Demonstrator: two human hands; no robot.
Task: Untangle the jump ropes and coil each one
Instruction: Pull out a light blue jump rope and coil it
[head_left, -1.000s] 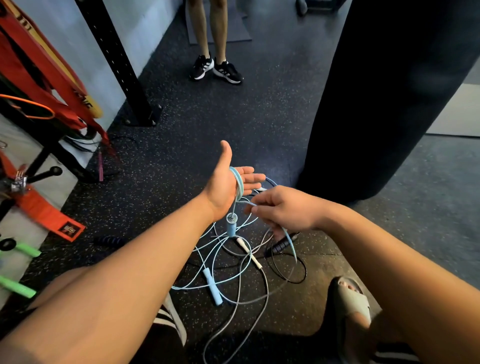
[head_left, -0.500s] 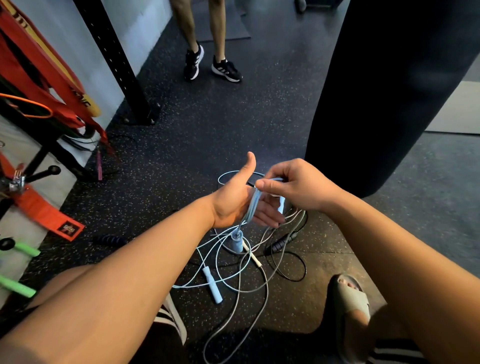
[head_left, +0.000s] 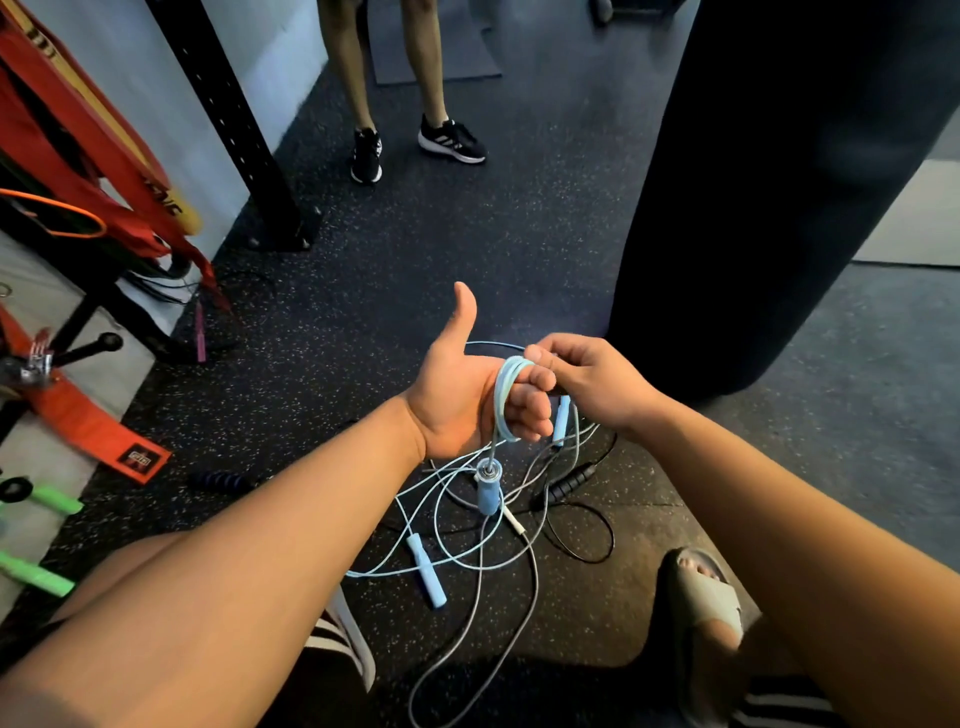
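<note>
My left hand (head_left: 457, 395) is held thumb up with several turns of the light blue jump rope (head_left: 501, 400) wound round its bent fingers. One blue handle (head_left: 488, 488) hangs below the palm. My right hand (head_left: 592, 379) pinches the rope at the top of the coil, touching the left fingertips. Another blue handle (head_left: 561, 421) shows just behind those fingers. On the floor beneath lies a tangle: a further blue handle (head_left: 426, 571), a black rope with its handle (head_left: 569, 483), a thin white handle (head_left: 514, 519) and a grey cord (head_left: 483, 597).
A black punching bag (head_left: 779, 182) hangs close on the right. Another person's feet (head_left: 415, 145) stand ahead. A black rack post (head_left: 234, 130), orange straps (head_left: 88, 426) and green handles (head_left: 36, 577) crowd the left. My sandalled foot (head_left: 701, 592) is beside the tangle.
My right hand came up from below the left hand to the top of it, carrying the rope over the fingers and adding a turn. The person ahead shifted their feet.
</note>
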